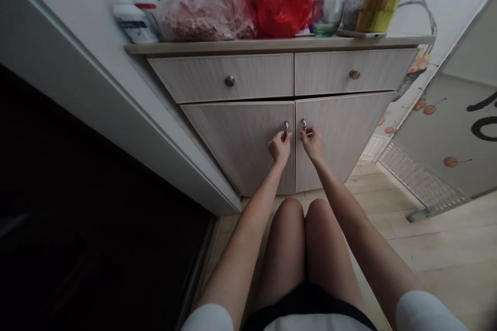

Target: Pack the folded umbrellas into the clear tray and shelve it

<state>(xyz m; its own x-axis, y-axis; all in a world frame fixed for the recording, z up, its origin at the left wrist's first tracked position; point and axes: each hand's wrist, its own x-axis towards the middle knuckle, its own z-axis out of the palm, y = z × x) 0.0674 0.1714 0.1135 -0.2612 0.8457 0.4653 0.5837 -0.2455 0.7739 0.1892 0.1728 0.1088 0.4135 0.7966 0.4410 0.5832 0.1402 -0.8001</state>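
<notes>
A light wood-grain cabinet has two lower doors below two drawers. My left hand [280, 147] is closed on the metal handle [286, 125] of the left door [240, 139], near its inner edge. Beside it, my right hand [311, 144] grips the handle [303, 123] of the right door [341, 129]. Both doors look nearly closed, with a thin dark gap along their top edges beneath the drawers. The fingertips partly cover the lower ends of the handles.
On the cabinet top [272, 45] stand white bottles [135, 23], a clear bag [205, 15], a red bag [281, 0], a glass [326, 15] and a yellow container [378, 8]. A dark doorway lies left; a cherry-patterned panel [438, 139] stands right. My knees are close below.
</notes>
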